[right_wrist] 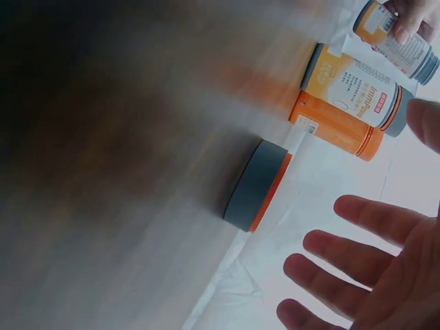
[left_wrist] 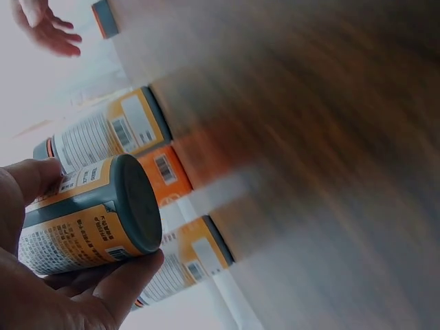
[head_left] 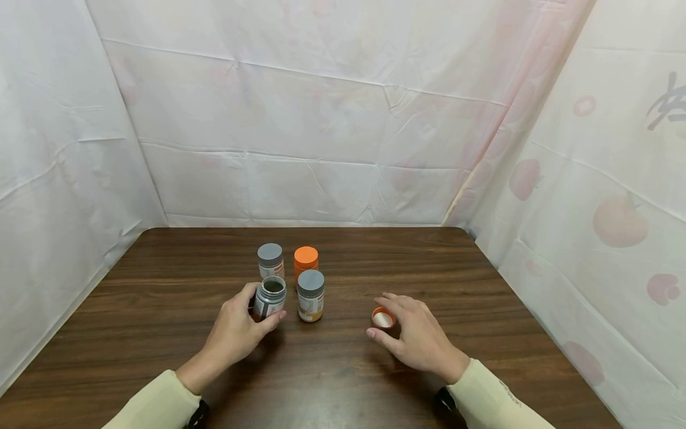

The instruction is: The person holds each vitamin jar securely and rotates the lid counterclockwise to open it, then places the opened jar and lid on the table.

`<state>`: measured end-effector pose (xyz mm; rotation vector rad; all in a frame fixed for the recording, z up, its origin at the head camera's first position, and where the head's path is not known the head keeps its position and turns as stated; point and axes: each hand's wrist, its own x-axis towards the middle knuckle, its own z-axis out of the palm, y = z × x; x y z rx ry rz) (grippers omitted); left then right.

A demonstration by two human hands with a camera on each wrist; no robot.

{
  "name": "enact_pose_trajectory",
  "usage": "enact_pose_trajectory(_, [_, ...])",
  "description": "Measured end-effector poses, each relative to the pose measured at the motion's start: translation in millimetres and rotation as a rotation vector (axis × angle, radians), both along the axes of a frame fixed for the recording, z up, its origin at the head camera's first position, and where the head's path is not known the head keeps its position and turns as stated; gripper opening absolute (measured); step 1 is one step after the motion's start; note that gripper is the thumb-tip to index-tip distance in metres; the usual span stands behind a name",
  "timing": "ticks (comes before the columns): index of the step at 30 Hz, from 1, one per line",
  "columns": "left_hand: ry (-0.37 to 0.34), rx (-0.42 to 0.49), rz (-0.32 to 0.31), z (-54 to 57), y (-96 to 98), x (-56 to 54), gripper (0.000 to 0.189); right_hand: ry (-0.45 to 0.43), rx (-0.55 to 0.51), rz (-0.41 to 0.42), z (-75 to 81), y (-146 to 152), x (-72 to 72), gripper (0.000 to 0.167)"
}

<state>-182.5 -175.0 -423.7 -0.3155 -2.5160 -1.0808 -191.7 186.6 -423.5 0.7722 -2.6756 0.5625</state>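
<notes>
My left hand (head_left: 236, 328) grips an uncapped grey supplement bottle (head_left: 270, 298), its mouth facing up. In the left wrist view this bottle (left_wrist: 93, 216) shows a yellow-and-white label, with the thumb and fingers wrapped about its sides and the dark base bare. A grey cap (right_wrist: 256, 185) with an orange inner rim lies upside down on the table, its pale inside showing in the head view. Over it hovers my right hand (head_left: 420, 336), fingers spread and apart from the cap in the right wrist view.
Right of the held bottle stands a capped grey-lidded bottle (head_left: 311, 297). Behind it is an orange bottle (head_left: 306, 258), and another grey-lidded bottle (head_left: 270, 255) stands at the back left. White curtains (head_left: 300, 190) enclose the far and side edges of the brown wooden table (head_left: 418, 262).
</notes>
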Motion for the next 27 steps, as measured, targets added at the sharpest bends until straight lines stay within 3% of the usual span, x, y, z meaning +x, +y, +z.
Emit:
enact_pose_trajectory(20, [0.042, -0.035, 0.127, -3.8, -34.2, -16.8, 0.059, 0.041, 0.079, 0.04, -2.1, 15.9, 0.8, 0.081])
enact_pose_trajectory(27, [0.021, -0.027, 0.168, -3.1, -45.4, -23.4, 0.061, 0.017, 0.083, 0.052, 1.5, 14.4, 2.1, 0.084])
